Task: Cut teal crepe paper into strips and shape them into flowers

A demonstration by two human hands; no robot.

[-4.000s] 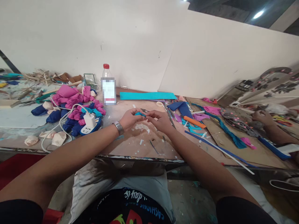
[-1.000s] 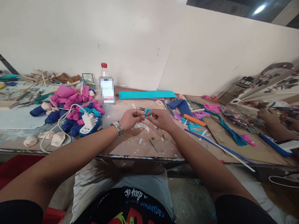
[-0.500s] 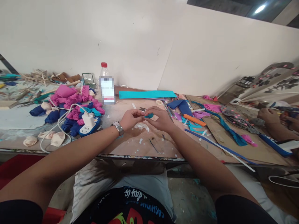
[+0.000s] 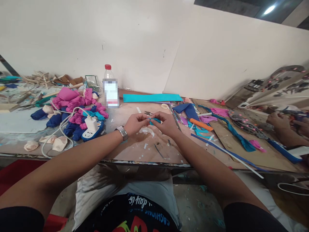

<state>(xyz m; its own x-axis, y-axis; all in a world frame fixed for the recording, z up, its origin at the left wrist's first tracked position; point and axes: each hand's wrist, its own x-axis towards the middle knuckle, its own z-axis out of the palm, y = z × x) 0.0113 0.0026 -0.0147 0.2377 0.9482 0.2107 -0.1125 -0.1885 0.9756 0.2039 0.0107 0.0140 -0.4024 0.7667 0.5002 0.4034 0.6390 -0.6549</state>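
A small folded piece of teal crepe paper [image 4: 154, 121] sits between my two hands above the middle of the table. My left hand [image 4: 135, 124], with a metal watch on its wrist, pinches the piece's left end between thumb and fingertips. The fingers of my right hand [image 4: 166, 123] close on its right side and cover part of it. Behind the hands lies a long flat turquoise strip [image 4: 152, 98]. A tape ring [image 4: 164, 106] and a partly hidden metal tool [image 4: 147, 113] rest just beyond my fingers.
Left stand a bottle [image 4: 110, 91], a pile of pink and blue paper flowers [image 4: 72, 103] and a power strip [image 4: 93, 131] with a looping white cable. An orange-handled cutter [image 4: 201, 124] lies among scraps on the right. Another person's hand [image 4: 278, 120] works at far right.
The fingers of my right hand have drawn in and flattened around the teal piece, and more of it shows between the hands. My left hand has barely moved.
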